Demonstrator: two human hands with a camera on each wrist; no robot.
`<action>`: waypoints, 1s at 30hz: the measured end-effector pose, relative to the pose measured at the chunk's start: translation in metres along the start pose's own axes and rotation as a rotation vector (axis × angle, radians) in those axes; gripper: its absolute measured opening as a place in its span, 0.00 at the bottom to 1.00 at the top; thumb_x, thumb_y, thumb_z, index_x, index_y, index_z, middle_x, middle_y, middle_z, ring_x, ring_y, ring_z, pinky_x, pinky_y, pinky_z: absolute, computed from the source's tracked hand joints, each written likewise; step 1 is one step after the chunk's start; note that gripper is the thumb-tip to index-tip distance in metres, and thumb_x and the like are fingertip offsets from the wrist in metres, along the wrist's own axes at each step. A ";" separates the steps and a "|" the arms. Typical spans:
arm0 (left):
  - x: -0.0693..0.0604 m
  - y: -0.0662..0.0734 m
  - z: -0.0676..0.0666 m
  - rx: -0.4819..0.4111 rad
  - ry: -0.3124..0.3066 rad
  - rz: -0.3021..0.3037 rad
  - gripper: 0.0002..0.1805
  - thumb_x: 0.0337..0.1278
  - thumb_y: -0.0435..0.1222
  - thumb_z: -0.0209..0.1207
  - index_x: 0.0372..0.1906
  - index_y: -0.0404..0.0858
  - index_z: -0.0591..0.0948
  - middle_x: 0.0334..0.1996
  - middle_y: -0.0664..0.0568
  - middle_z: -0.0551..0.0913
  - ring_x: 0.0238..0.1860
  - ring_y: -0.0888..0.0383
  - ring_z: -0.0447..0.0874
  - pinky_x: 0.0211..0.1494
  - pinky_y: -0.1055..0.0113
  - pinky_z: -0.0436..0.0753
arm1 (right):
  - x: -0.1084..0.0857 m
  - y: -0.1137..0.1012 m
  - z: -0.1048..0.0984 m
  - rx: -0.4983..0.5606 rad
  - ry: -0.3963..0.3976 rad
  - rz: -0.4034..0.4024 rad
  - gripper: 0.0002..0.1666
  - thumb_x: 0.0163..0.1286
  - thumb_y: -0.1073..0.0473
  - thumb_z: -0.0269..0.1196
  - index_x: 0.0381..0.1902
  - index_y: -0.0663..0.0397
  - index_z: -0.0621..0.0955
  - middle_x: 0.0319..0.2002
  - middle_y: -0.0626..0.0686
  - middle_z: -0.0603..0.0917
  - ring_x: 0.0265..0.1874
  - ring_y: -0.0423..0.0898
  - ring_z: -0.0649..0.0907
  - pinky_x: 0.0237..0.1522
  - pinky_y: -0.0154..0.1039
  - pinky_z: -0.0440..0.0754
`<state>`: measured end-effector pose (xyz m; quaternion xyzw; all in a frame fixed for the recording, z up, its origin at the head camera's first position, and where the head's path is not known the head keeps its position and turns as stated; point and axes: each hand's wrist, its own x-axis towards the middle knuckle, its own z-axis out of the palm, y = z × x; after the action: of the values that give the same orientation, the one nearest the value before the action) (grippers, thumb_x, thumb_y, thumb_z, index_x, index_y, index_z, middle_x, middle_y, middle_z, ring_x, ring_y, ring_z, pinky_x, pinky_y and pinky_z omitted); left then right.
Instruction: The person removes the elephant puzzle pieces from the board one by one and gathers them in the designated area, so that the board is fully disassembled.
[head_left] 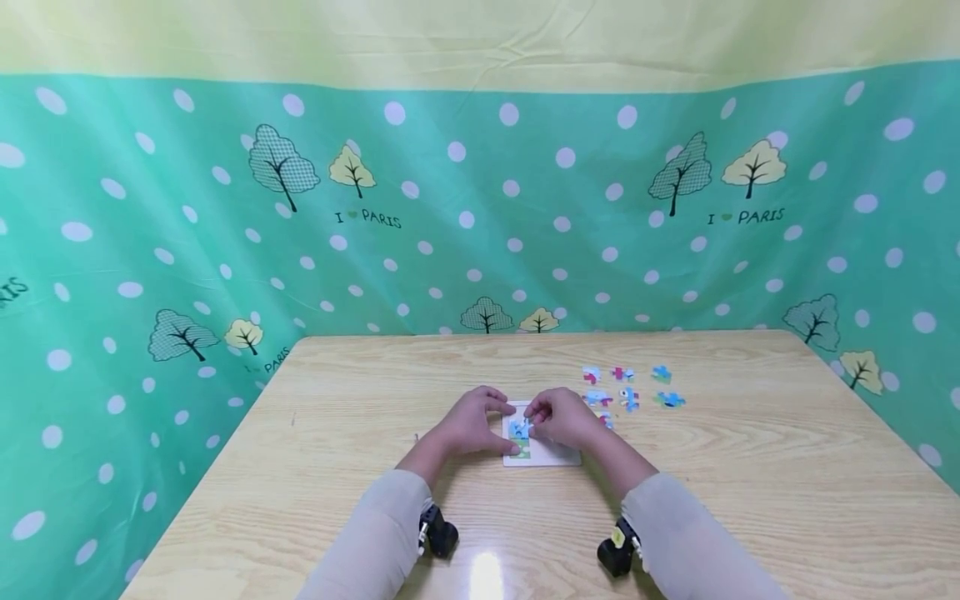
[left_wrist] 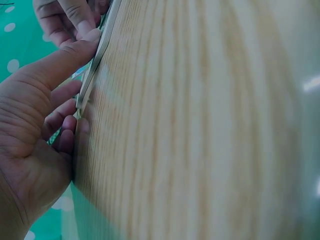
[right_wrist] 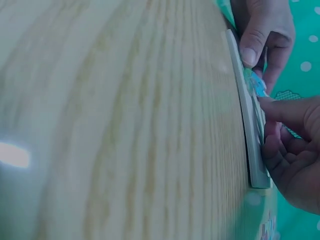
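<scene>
A white puzzle board (head_left: 555,457) lies on the table between both hands, with a green puzzle piece (head_left: 523,451) and a blue puzzle piece (head_left: 517,429) in its left part. My left hand (head_left: 471,423) holds the board's left side, its thumb over the green piece and its forefinger near the upper left corner. Over the board, my right hand (head_left: 564,417) pinches at the blue piece with thumb and fingertips. Those fingertips partly cover it. The right wrist view shows the board (right_wrist: 245,110) edge-on, with both thumbs (right_wrist: 251,52) close to its surface.
Several loose puzzle pieces lie right of the board, among them a blue-green piece (head_left: 670,400), a smaller blue one (head_left: 662,373) and a red-and-blue one (head_left: 622,374). Part of this group is behind the right hand. A green dotted curtain (head_left: 420,275) hangs behind the wooden table (head_left: 360,392).
</scene>
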<state>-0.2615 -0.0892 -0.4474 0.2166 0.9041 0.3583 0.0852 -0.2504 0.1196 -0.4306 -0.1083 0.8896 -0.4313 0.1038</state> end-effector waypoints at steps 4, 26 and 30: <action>0.000 0.001 0.000 0.001 -0.002 0.013 0.33 0.44 0.44 0.82 0.58 0.40 0.87 0.63 0.47 0.76 0.67 0.44 0.72 0.73 0.50 0.70 | -0.004 0.003 -0.006 0.012 0.017 -0.025 0.09 0.62 0.73 0.72 0.39 0.60 0.87 0.30 0.51 0.82 0.32 0.44 0.79 0.39 0.37 0.80; 0.000 0.007 -0.003 -0.011 -0.017 -0.023 0.31 0.45 0.43 0.82 0.57 0.40 0.88 0.64 0.48 0.75 0.68 0.44 0.70 0.74 0.50 0.68 | -0.029 0.025 -0.048 0.068 0.078 -0.069 0.11 0.69 0.68 0.69 0.48 0.62 0.87 0.36 0.52 0.82 0.37 0.48 0.78 0.39 0.36 0.79; -0.002 0.006 -0.003 -0.010 -0.016 -0.032 0.31 0.45 0.43 0.82 0.57 0.39 0.88 0.64 0.48 0.75 0.69 0.44 0.69 0.74 0.50 0.68 | -0.034 0.031 -0.053 0.068 0.085 -0.091 0.11 0.69 0.69 0.69 0.49 0.65 0.87 0.37 0.52 0.83 0.38 0.48 0.79 0.38 0.35 0.80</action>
<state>-0.2585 -0.0882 -0.4407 0.2045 0.9050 0.3598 0.0990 -0.2360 0.1871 -0.4203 -0.1265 0.8724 -0.4696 0.0496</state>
